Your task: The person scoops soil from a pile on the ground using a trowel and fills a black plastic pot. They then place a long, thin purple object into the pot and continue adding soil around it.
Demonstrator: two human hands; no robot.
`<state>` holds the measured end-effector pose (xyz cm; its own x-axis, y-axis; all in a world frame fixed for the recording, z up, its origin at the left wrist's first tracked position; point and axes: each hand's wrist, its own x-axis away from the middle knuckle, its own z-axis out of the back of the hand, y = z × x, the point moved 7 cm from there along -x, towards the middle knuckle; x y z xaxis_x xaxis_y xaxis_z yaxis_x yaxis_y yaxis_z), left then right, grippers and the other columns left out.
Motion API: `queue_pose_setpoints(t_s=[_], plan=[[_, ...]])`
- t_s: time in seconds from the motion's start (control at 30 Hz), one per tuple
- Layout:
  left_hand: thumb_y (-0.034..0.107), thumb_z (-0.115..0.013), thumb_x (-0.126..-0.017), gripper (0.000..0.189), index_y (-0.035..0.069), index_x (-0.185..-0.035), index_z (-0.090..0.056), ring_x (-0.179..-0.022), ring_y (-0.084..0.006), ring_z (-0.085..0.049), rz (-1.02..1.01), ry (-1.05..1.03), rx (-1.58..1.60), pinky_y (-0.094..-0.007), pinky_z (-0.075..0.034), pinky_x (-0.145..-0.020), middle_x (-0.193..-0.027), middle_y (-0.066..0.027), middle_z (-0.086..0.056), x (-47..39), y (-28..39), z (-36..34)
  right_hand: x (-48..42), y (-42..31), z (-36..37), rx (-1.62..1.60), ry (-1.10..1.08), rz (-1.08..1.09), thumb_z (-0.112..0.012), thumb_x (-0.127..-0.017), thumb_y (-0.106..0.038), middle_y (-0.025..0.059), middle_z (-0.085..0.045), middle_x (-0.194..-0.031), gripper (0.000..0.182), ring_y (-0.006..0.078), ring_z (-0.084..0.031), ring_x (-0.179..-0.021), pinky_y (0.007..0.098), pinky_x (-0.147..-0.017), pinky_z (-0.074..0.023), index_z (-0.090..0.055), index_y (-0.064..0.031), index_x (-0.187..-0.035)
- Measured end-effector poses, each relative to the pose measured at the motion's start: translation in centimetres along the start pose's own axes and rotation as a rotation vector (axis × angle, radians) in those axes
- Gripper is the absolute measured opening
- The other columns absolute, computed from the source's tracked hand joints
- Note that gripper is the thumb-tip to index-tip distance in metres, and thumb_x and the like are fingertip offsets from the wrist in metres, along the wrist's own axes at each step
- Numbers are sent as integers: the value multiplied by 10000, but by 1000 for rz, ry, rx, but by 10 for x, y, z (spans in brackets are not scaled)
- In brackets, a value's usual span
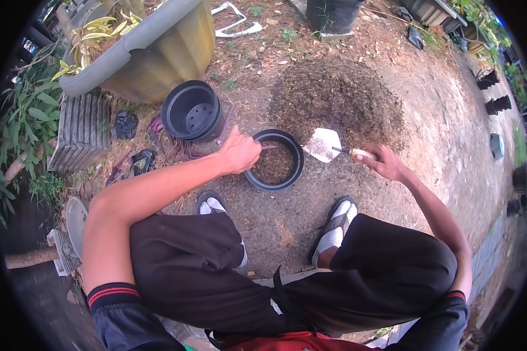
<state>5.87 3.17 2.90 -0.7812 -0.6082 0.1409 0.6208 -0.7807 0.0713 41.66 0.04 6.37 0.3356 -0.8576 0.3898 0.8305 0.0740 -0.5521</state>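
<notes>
A round black plastic pot (297,170) with brown soil mix (270,164) inside stands on the ground before my feet. My left hand (240,151) is closed at its left rim, around a purple-leaved cutting (268,147). One leaf tip sticks out over the soil; the fist hides most of the stem. In my right hand (380,161) is the wooden handle of a trowel (324,145). Its pale, soil-smeared blade lies just right of the pot, at the near edge of a heap of dark potting mix (333,96).
Nested empty black pots (193,109) stand up-left, above purple-leaved cuttings (189,151) and black plastic bags (125,124). A large planter (158,57) fills the upper left, beside stacked grey ribbed trays (81,129). A black grow bag (333,16) stands at the top.
</notes>
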Motion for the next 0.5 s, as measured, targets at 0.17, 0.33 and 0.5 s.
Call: queue_pose_setpoints(t_s=[0.17, 0.33, 0.5], plan=[[207, -641, -882, 169, 53, -823, -675, -796, -338, -709, 63, -79, 11, -565, -388, -877, -736, -149, -688, -10, 3, 5, 1, -72, 20, 273, 29, 100, -581, -983, -532, 135, -641, -651, 504, 271, -668, -596, 446, -597, -521, -691, -42, -1033], [202, -634, -883, 164, 47, -842, -670, -786, -341, -708, 56, -50, 23, -569, -386, -881, -726, -150, -683, -14, 5, 7, 6, -127, 3, 639, 115, 213, -569, -1008, -470, 145, -640, -635, 435, 274, -678, -551, 420, -491, -529, -650, -47, -1064], [196, -630, -877, 164, 36, -875, -667, -789, -353, -707, 70, -53, 35, -570, -381, -874, -723, -158, -681, -10, 4, 4, 8, -108, -10, 578, 231, 152, -549, -1011, -490, 158, -647, -665, 458, 299, -661, -551, 434, -503, -517, -623, -57, -1141]])
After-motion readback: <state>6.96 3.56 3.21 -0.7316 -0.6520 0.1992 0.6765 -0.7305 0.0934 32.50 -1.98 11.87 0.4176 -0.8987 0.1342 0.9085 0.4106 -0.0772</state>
